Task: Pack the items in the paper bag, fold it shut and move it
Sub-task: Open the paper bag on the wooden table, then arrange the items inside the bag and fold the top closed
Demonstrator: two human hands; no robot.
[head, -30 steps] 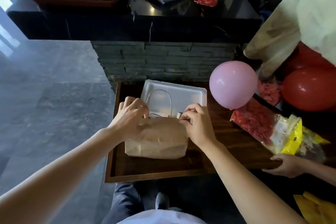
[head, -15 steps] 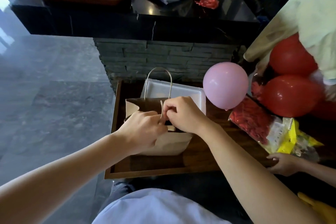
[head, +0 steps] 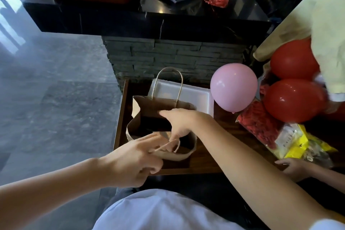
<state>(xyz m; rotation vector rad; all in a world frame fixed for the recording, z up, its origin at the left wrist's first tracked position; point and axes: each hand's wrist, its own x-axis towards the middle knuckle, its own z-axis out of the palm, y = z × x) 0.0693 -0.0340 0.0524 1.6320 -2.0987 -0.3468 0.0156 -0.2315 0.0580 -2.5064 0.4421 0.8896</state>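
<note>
Paper bag (head: 147, 110) stands open on wooden tray (head: 205, 162) | my left hand (head: 130, 160) pinches near handle (head: 168, 145) at near rim | my right hand (head: 182, 122), fingers spread, presses far wall from inside | mouth faces up | white foam tray (head: 196, 97) just behind, nearer my right hand

Both arms are bare all the way down, with no sleeves on them. The left hand (head: 130, 160) and the right hand (head: 182, 120) wear no gloves, rings or watch. A white shirt (head: 160, 211) covers the chest (dark trousers (head: 125, 191) peek out just above it).
</note>
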